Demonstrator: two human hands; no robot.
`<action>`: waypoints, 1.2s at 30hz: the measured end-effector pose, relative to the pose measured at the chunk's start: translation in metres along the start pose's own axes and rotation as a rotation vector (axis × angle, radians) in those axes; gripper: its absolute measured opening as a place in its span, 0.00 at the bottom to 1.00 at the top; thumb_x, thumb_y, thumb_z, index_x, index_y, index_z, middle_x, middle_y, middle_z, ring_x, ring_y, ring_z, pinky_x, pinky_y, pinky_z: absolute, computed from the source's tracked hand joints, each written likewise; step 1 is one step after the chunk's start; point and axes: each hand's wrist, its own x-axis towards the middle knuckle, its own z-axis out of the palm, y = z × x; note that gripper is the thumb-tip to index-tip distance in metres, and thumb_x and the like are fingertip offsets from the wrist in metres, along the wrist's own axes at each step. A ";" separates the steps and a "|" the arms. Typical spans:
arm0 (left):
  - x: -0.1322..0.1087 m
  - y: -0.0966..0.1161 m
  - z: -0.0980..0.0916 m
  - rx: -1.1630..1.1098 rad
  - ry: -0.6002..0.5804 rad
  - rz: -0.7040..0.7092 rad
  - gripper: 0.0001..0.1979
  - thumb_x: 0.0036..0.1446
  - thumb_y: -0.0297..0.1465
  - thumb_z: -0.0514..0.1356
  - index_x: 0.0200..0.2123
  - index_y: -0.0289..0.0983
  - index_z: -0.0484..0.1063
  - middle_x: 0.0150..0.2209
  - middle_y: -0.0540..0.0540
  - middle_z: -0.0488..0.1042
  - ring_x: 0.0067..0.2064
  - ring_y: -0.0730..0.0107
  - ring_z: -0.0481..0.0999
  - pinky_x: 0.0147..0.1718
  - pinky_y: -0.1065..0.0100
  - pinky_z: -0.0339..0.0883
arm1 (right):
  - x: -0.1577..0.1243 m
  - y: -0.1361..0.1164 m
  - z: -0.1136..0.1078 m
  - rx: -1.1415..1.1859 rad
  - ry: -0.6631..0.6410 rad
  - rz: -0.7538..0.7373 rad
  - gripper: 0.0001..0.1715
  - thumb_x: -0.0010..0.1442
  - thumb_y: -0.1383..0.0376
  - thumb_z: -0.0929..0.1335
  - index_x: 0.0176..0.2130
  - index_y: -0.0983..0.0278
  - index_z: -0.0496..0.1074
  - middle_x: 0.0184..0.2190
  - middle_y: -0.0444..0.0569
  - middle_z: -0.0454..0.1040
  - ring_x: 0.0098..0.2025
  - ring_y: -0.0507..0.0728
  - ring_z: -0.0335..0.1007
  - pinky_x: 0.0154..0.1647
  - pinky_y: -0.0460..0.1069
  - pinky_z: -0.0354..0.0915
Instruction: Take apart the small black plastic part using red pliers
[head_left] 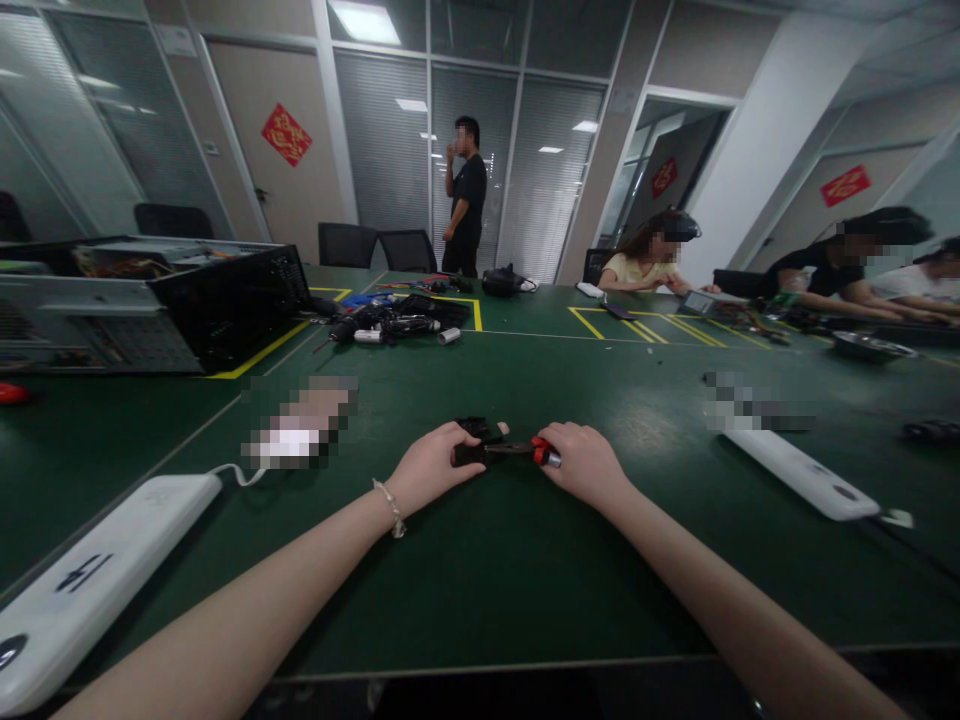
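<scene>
My left hand (439, 458), with a bracelet at the wrist, is closed on a small black part (472, 430) low over the green table (480, 600). Fingers wrapped round red handles, my right hand (581, 460) grips a pair of pliers (517, 449) with slim metal jaws. The jaws point left and reach the black part; whether they bite on it I cannot tell. A small pale piece (503, 428) shows just behind the jaws. Near the right fingers a silvery end (553, 459) sticks out beside the handles.
An open computer case (150, 310) stands at the left. Behind my hands lie a drill and cables (390, 320). White power banks flank me, left (112, 575) and right (802, 470). A blurred phone-like thing (304, 425) lies left. Several people sit or stand beyond the table.
</scene>
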 end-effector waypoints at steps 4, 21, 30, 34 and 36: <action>0.000 0.001 -0.001 -0.004 -0.009 -0.006 0.15 0.48 0.39 0.60 0.39 0.40 0.69 0.38 0.49 0.68 0.30 0.71 0.68 0.26 0.71 0.62 | 0.000 0.000 0.001 0.009 0.000 0.008 0.11 0.50 0.64 0.64 0.36 0.63 0.68 0.32 0.48 0.71 0.34 0.54 0.65 0.34 0.49 0.58; 0.000 0.003 0.001 0.016 0.010 -0.009 0.20 0.43 0.44 0.62 0.38 0.39 0.68 0.37 0.49 0.69 0.33 0.67 0.69 0.26 0.69 0.63 | 0.000 0.000 0.001 -0.020 -0.003 0.010 0.11 0.50 0.64 0.64 0.36 0.63 0.69 0.33 0.49 0.72 0.34 0.55 0.65 0.34 0.48 0.58; 0.000 0.006 0.000 0.027 0.029 -0.002 0.18 0.43 0.44 0.62 0.34 0.38 0.69 0.36 0.49 0.68 0.32 0.67 0.69 0.27 0.69 0.63 | -0.002 -0.002 0.001 -0.038 0.026 -0.001 0.10 0.50 0.65 0.64 0.36 0.63 0.68 0.32 0.48 0.71 0.33 0.55 0.65 0.33 0.48 0.57; 0.000 0.008 0.000 0.028 0.016 -0.022 0.18 0.43 0.44 0.62 0.34 0.38 0.69 0.36 0.49 0.68 0.33 0.67 0.70 0.27 0.69 0.63 | -0.001 -0.002 0.002 -0.045 0.026 0.005 0.10 0.50 0.64 0.64 0.35 0.63 0.69 0.32 0.48 0.71 0.33 0.55 0.65 0.34 0.49 0.57; 0.000 0.008 0.000 0.029 0.013 -0.036 0.19 0.43 0.44 0.62 0.34 0.38 0.69 0.36 0.48 0.68 0.33 0.67 0.70 0.27 0.69 0.63 | -0.001 -0.001 0.002 -0.041 0.022 0.009 0.11 0.50 0.64 0.64 0.36 0.63 0.69 0.32 0.48 0.71 0.33 0.55 0.64 0.34 0.49 0.58</action>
